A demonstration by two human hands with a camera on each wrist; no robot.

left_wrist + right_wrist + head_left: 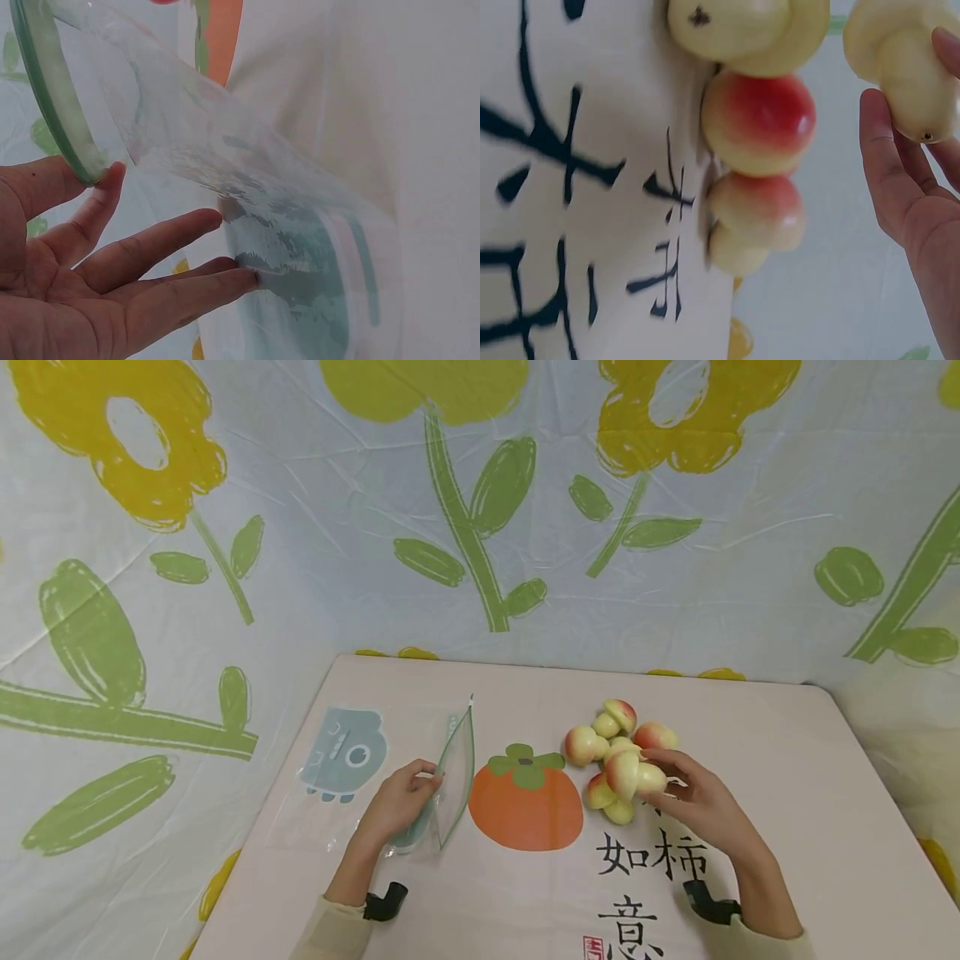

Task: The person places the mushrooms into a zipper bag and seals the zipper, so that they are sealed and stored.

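Observation:
My left hand (405, 795) pinches the rim of a clear zip bag (459, 760) between thumb and forefinger; its other fingers extend along the plastic. The bag has a green seal strip (49, 97) and a blue-grey cartoon print (345, 756), and its mouth gapes upward. In my right hand (705, 802) is a pale yellow, mushroom-shaped imitation (633, 774) with a reddish cap, gripped by its stem between thumb and fingers and raised off the table. Several similar toy mushrooms (581, 745) lie in a cluster just beyond and beside it. In the right wrist view, the held toy mushroom (915, 79) is partly cut off.
A pale table mat (780, 760) carries a printed orange persimmon (525, 810) and black characters (637, 856) between and below my hands. Behind the table hangs a white cloth (315, 527) with yellow flowers and green leaves.

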